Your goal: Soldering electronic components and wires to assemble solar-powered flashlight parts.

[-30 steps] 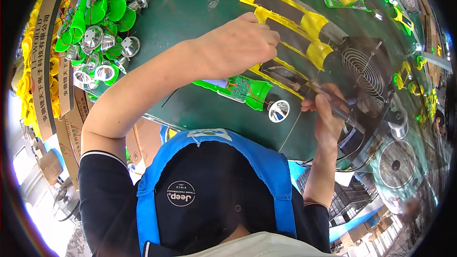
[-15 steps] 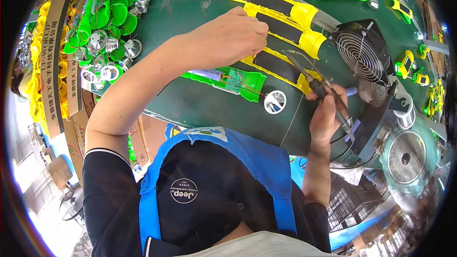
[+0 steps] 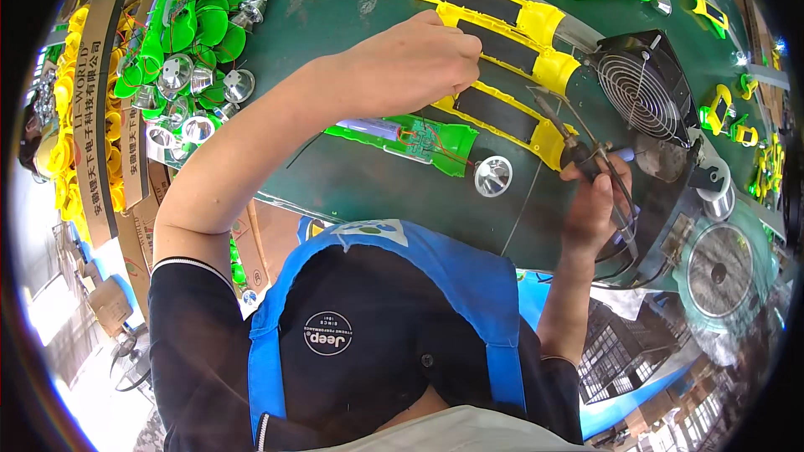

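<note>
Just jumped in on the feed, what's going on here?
A person's right hand holds what looks like a soldering iron, tip over the nearest of three yellow casings. The left hand is curled at the casings' left side; whether it grips anything is hidden. Closer to the person, a green casing lies open on the table, wired to a silver reflector.

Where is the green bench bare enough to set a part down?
The bench is bare between the piled green housings and yellow casings, beyond the left forearm; a smaller patch lies between the silver reflector and right hand. Crowded: around the soldering iron and fan.
</note>
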The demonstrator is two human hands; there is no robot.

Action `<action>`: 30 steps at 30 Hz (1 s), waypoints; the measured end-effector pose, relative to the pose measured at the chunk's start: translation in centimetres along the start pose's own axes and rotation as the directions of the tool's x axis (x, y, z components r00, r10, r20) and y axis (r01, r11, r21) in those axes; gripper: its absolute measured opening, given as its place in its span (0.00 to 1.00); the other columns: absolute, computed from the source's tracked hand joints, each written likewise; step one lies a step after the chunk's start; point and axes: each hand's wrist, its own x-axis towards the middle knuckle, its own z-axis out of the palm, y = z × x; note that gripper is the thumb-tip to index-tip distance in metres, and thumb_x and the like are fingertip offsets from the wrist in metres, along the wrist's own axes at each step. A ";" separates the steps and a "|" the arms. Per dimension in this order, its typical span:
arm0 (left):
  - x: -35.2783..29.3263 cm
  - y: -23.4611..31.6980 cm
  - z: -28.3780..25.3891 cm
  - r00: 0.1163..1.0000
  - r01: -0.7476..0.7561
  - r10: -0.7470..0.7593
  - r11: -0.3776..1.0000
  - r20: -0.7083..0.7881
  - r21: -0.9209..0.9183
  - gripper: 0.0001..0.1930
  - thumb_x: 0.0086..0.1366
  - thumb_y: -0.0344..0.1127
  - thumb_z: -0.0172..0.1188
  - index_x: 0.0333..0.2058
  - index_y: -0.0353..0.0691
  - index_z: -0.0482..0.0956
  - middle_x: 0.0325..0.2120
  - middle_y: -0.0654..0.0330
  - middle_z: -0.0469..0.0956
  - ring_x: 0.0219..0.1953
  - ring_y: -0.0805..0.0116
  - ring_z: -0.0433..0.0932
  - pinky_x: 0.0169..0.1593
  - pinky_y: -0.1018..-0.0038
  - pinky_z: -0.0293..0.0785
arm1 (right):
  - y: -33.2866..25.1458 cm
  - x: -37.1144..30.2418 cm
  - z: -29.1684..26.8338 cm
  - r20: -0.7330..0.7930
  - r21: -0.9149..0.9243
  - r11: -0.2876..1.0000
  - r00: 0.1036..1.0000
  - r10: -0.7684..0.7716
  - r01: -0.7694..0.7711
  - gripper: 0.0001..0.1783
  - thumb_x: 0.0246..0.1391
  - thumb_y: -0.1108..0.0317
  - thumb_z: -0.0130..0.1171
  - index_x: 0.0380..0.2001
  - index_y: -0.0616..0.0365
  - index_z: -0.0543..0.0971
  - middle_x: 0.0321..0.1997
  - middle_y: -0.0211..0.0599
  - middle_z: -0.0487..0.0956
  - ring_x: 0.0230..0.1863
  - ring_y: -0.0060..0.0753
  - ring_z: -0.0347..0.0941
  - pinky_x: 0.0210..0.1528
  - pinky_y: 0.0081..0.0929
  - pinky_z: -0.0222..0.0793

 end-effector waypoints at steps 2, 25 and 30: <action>0.0 0.0 0.1 1.000 -0.010 0.010 1.000 -0.020 -0.016 0.02 0.56 0.29 0.58 0.27 0.42 0.75 0.30 0.64 0.69 0.38 0.69 0.72 0.42 0.70 0.62 | 0.0 -0.2 -0.2 -0.006 -0.026 0.998 0.998 -0.059 0.059 0.22 0.55 0.58 0.58 0.42 0.67 0.70 0.30 0.46 0.79 0.31 0.33 0.75 0.53 0.33 0.61; -1.4 6.0 1.9 0.942 -0.031 -0.125 0.891 -0.311 -0.453 0.05 0.52 0.26 0.64 0.28 0.38 0.78 0.28 0.60 0.75 0.32 0.58 0.75 0.35 0.68 0.72 | 1.7 1.2 4.3 -0.055 0.073 0.981 0.983 -0.175 0.179 0.16 0.61 0.60 0.54 0.46 0.59 0.67 0.40 0.39 0.78 0.42 0.25 0.73 0.52 0.26 0.64; -0.8 8.4 4.8 0.820 0.181 -0.276 0.956 -0.501 -0.230 0.08 0.50 0.25 0.64 0.28 0.39 0.75 0.27 0.60 0.75 0.31 0.59 0.74 0.37 0.67 0.68 | 1.9 -1.5 5.8 -0.001 0.145 0.986 0.997 -0.079 0.079 0.19 0.61 0.57 0.54 0.46 0.60 0.66 0.38 0.39 0.77 0.42 0.25 0.71 0.51 0.26 0.63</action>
